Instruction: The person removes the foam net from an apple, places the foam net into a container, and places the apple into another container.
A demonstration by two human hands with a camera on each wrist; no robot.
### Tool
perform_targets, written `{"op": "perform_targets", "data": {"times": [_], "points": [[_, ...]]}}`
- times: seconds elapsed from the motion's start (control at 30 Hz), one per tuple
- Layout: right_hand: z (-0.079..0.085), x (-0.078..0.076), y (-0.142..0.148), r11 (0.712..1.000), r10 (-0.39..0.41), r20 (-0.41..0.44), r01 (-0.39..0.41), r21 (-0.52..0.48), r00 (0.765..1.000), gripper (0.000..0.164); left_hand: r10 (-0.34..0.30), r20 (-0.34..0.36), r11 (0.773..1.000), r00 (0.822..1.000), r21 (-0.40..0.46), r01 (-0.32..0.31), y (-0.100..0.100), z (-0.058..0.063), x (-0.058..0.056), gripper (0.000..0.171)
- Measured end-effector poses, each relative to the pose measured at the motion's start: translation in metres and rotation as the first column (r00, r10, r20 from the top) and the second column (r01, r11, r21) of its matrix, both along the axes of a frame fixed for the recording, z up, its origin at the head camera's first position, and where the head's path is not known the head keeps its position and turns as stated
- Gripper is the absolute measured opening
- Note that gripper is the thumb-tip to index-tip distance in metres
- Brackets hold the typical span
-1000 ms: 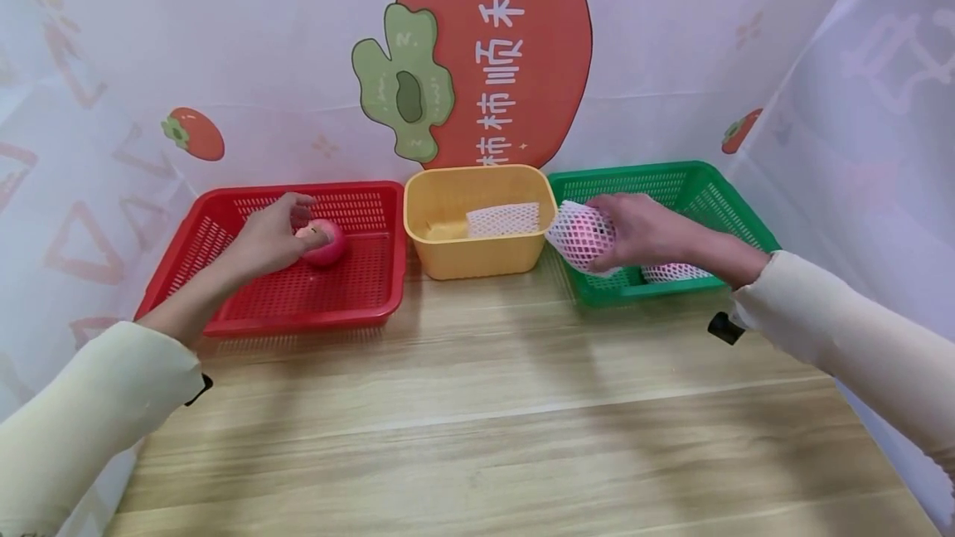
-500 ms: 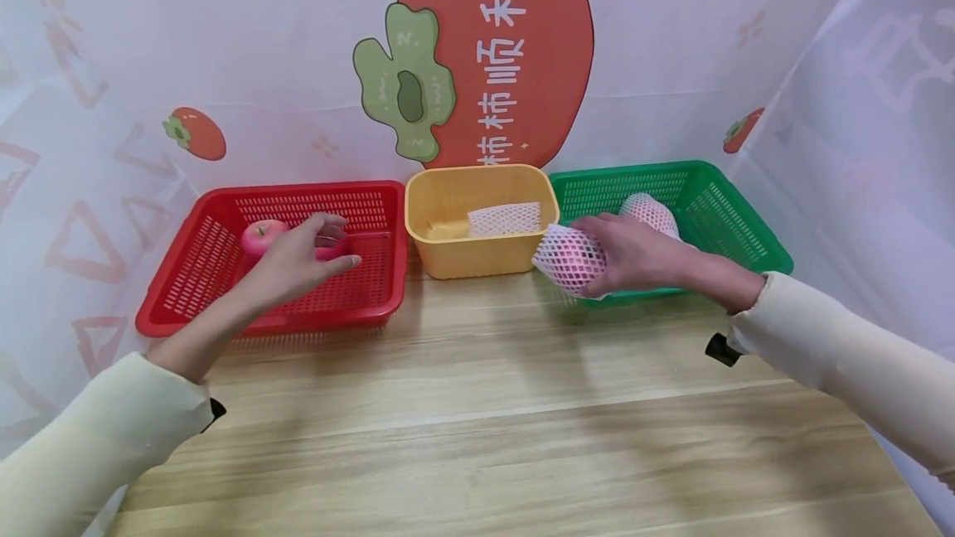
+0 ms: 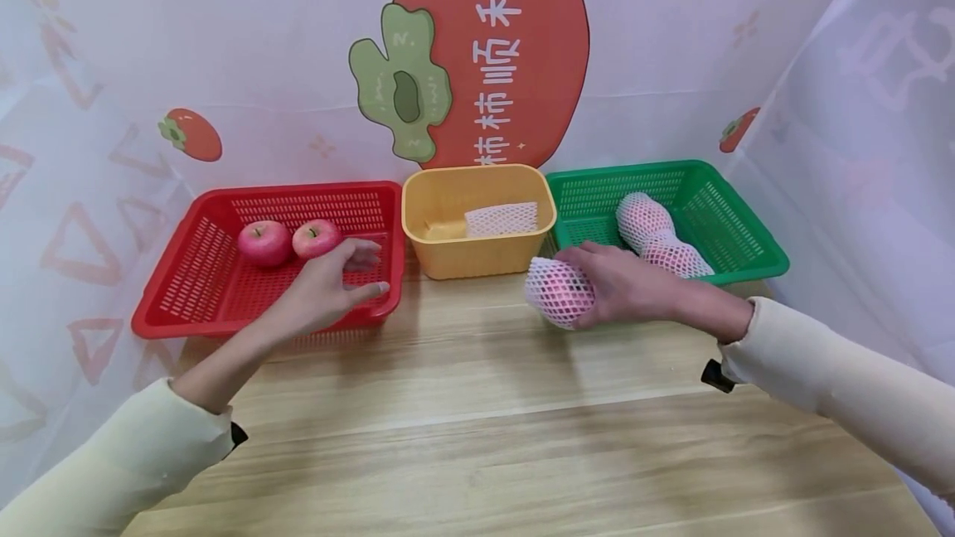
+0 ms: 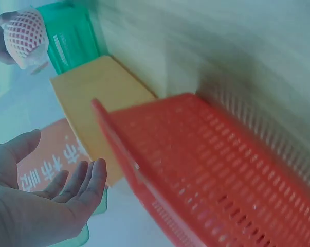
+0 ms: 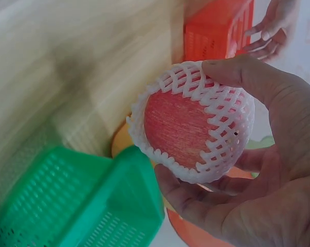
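Observation:
In the head view my right hand point(image 3: 619, 282) grips an apple point(image 5: 176, 126) in a white foam net sleeve point(image 5: 224, 110), held up just in front of the green basket point(image 3: 746, 226). The right wrist view shows thumb and fingers around the sleeve, with the bare red end of the apple facing out of its opening. My left hand point(image 3: 328, 284) holds nothing; its fingers are loosely bent over the front right part of the red basket point(image 3: 224, 328). Two bare apples, one on the left point(image 3: 264, 244) and one on the right point(image 3: 317, 238), lie in that basket.
Between the baskets stands a yellow bin point(image 3: 477, 259) with a white foam net point(image 3: 501, 220) inside. Two net-wrapped apples point(image 3: 645, 220) lie in the green basket. A wooden tabletop point(image 3: 477, 446) spreads in front, and a printed cloth point(image 3: 298, 48) rises behind.
My left hand has drawn away from the apples, rightward and toward me. The right hand has carried the netted apple out over the green basket's front edge, down and slightly left.

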State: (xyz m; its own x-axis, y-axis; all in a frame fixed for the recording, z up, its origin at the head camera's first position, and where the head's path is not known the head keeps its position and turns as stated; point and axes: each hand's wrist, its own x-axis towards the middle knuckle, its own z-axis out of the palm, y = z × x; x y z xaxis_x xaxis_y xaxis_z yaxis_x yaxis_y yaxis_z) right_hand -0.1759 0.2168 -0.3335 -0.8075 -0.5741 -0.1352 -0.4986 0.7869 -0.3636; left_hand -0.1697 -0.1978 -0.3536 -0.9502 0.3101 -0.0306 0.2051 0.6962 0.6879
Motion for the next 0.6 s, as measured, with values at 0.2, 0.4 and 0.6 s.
{"op": "perform_targets", "data": {"times": [0.2,0.4,0.6], "points": [[-0.013,0.012,-0.003,1.000,0.010,0.032,-0.010,-0.001,0.999,0.086,-0.036,-0.011,0.998,0.999,0.048,0.037,0.011,-0.012,0.010,0.056],[-0.026,0.021,-0.005,1.000,0.026,0.057,-0.026,-0.004,0.998,0.086,-0.072,-0.005,0.991,0.997,0.109,0.072,0.023,-0.019,0.017,0.049],[-0.038,0.026,-0.007,0.998,0.062,0.051,-0.062,0.004,0.997,0.086,-0.110,0.010,0.985,0.994,0.131,0.108,0.036,-0.021,0.024,0.050]]}}
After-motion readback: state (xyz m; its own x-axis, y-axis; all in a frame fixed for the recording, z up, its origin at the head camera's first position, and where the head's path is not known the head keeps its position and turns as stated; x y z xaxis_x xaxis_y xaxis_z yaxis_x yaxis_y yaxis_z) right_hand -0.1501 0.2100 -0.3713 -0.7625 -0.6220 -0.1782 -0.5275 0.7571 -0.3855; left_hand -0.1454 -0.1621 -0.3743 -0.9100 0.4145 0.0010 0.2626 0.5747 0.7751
